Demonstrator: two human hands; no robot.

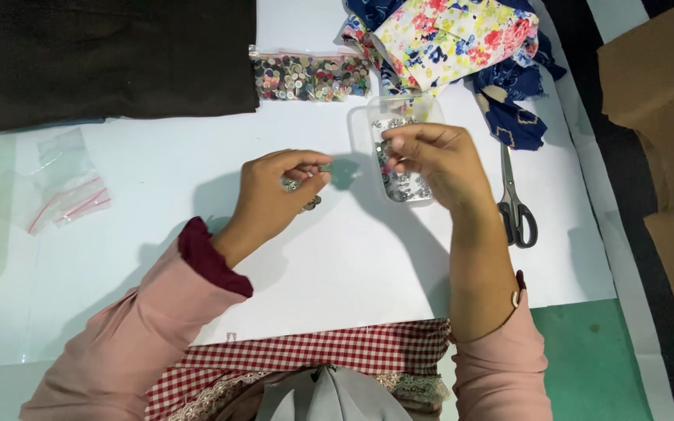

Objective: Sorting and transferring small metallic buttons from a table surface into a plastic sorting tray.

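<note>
My left hand (278,191) hovers over the white table sheet (196,156), fingers curled around several small silver snap buttons (310,204). My right hand (431,160) sits over a clear plastic box (364,117) that holds more silver snaps, and its fingertips pinch one small silver piece. The two hands are a short gap apart, both raised slightly above the surface. Pink sleeves cover both forearms.
A clear bag of mixed buttons (311,76) lies behind the box. Scissors (515,199) lie right of my right hand. Floral and blue fabrics (462,43) are at the back, dark brown cloth (111,58) back left, small empty zip bags (68,187) left, checked fabric (313,351) near me.
</note>
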